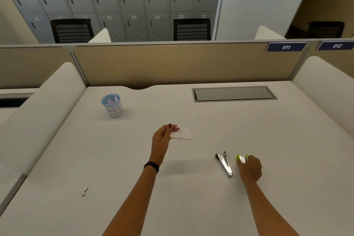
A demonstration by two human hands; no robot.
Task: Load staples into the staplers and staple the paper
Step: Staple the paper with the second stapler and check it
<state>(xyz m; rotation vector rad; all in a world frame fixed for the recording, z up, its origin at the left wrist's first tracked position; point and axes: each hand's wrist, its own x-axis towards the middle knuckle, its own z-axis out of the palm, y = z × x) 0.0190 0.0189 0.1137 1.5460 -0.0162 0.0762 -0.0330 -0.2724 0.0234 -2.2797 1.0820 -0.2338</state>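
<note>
Here, the pale counter [191, 197] is carrying everything, with both arms reaching forward over it. The left grip [161, 136] is pinching the left edge of the paper [183, 133] between thumb and fingertips at mid-counter; whether the sheet is lifted or resting flat cannot be told. The right grip [250, 168] is curling over the near end of the green stapler [241, 158] on the right, and it seems to be closing around it. Far back on the left a cup [113, 105] is standing upright with folded slips inside, well apart from the work. The paper is looking folded into a small thick pad, so it is probably light and a little springy, and an edge pinch like this one is leaving the opposite corner free for stapling. Just left of the green stapler, the steel stapler [224, 164] is lying splayed open in a narrow V; it is likely stiff, smooth and slippery, best taken by its base rail near the hinge. The green stapler is small and probably light plastic, wanting a wrap around the body with the thumb on top. The staples [84, 191] are lying near the left edge, a short bent strip, brittle and apt to be crumbling if squeezed, so holding by its long sides seems wise.
</note>
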